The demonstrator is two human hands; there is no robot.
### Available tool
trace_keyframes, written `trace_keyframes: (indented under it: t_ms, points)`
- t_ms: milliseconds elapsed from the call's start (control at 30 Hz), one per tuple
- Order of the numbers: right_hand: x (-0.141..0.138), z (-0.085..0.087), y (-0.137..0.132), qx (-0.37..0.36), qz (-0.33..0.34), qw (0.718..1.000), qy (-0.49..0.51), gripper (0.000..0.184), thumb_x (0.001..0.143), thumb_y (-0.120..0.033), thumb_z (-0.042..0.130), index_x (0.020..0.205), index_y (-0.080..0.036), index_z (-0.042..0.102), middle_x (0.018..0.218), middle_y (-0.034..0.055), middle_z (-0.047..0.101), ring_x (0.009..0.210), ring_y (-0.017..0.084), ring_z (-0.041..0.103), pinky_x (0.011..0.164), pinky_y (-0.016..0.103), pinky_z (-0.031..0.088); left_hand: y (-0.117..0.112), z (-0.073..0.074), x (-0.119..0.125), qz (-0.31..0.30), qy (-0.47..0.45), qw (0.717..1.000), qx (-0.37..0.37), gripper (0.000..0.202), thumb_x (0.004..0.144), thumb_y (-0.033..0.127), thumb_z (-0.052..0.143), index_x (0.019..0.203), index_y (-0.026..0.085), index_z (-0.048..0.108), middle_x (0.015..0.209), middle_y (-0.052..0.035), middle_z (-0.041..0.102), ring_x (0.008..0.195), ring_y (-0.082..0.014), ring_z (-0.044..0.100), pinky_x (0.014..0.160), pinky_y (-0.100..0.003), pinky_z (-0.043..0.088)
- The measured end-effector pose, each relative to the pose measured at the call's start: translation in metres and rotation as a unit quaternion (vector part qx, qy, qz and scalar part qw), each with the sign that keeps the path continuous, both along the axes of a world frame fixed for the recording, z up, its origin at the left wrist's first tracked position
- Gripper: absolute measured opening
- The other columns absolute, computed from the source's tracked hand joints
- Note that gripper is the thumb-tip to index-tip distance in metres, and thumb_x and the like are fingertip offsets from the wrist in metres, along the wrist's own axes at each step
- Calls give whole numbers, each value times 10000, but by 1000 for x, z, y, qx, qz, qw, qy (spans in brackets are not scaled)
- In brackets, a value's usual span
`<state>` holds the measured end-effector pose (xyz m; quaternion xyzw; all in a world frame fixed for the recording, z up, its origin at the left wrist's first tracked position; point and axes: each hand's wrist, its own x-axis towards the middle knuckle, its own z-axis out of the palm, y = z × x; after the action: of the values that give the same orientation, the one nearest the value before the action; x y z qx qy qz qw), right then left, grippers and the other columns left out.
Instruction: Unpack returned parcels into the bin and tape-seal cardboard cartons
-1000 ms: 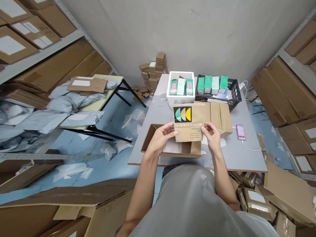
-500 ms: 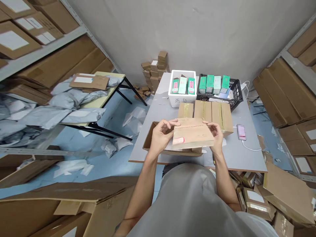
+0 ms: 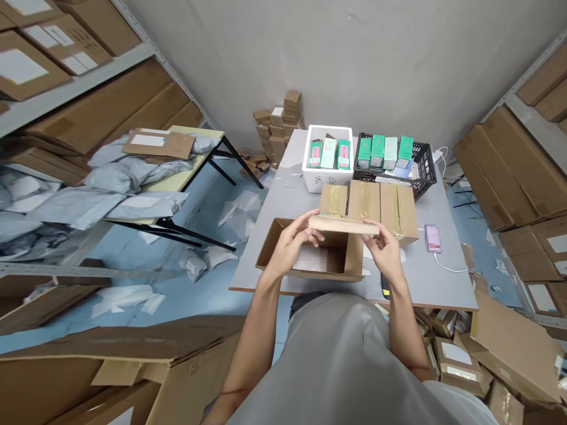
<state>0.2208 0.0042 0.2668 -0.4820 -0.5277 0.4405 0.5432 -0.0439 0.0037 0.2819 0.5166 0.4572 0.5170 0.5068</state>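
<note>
Swinging the book (image 3: 344,225) from cover-on to edge-on now! Gripping opposite ends with left hand (image 3: 290,243) and right hand (image 3: 384,248), above the open carton (image 3: 353,261) on the worktop (image 3: 436,286); apparently still inspecting.

Soft, even, moderately bright light seems to fall from above, leaving the plain grey wall (image 3: 319,59) muted and the inside of the open brown cardboard box (image 3: 326,275) shaded. Faint glints sit on the shiny grey plastic mailing bags (image 3: 80,206). Wide-angle distortion stretches the large brown cardboard carton (image 3: 119,342) at lower left. Edges look smeared; coarse pixelation masks the pink-lit phone screen (image 3: 433,238).
</note>
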Motion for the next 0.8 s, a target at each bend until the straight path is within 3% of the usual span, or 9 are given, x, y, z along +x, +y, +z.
trace_keyframes:
  t_ms: [67,167,267,367,433,500,600,700,800]
  points:
    - [-5,-2,2,-12,-14,1000,6,451,904,-674,882,958,-237,787,805,-1,701,701,166,570,657,300,500,2,-1,5,30,8,999,11,529,1025,592,754,1348,177,815,859,-67,811,726,-212,761,679,-323,615]
    - [-10,-4,3,-24,-29,999,22,533,920,-750,836,848,-240,701,663,-50,556,595,137,486,568,283,442,3,2,13,67,25,997,26,598,1039,724,713,1238,173,831,705,-19,720,695,-217,759,697,-328,619]
    - [-9,-8,2,-34,-31,998,29,558,932,-774,812,835,-235,709,658,-37,601,563,133,497,552,289,453,3,9,18,78,41,995,44,636,1047,773,675,1231,185,836,746,-18,718,795,-241,791,875,-375,651]
    - [-2,-16,-3,-64,-12,997,49,538,953,-753,790,979,-217,814,675,-15,684,587,155,562,565,292,493,2,16,25,69,73,993,69,625,1078,769,622,1237,207,847,878,-55,772,912,-247,784,968,-374,633]
    - [5,-25,-9,-88,-3,991,99,586,974,-761,744,1146,-212,853,800,29,787,684,191,651,584,303,547,2,18,33,43,84,992,81,596,1080,752,630,1257,226,846,1050,-96,813,1001,-256,776,973,-364,634]
    - [12,-35,-16,-106,-6,980,170,667,992,-803,667,1271,-228,857,1107,96,869,870,243,741,597,320,608,5,16,43,9,82,993,84,545,1066,711,685,1312,247,832,1215,-121,809,1118,-276,770,1013,-369,637]
    - [20,-50,-28,-135,-27,958,250,678,955,-741,743,1462,-295,799,1485,94,795,1112,296,774,569,312,658,12,7,62,-61,81,993,58,503,1061,634,729,1412,279,796,1307,-129,765,1193,-282,758,1034,-373,645]
    - [26,-63,-37,-165,-69,936,304,731,886,-572,854,1559,-316,727,1510,85,781,1114,297,794,547,309,685,20,-7,82,-124,110,986,24,493,1061,575,736,1464,295,776,1305,-131,728,1169,-276,763,981,-367,666]
    - [34,-73,-41,-163,-124,920,335,694,883,-508,871,1535,-321,723,1462,82,800,1079,288,817,569,321,713,26,-23,102,-170,127,977,-6,442,1054,552,735,1401,290,816,1388,-153,699,1126,-275,783,903,-369,691]
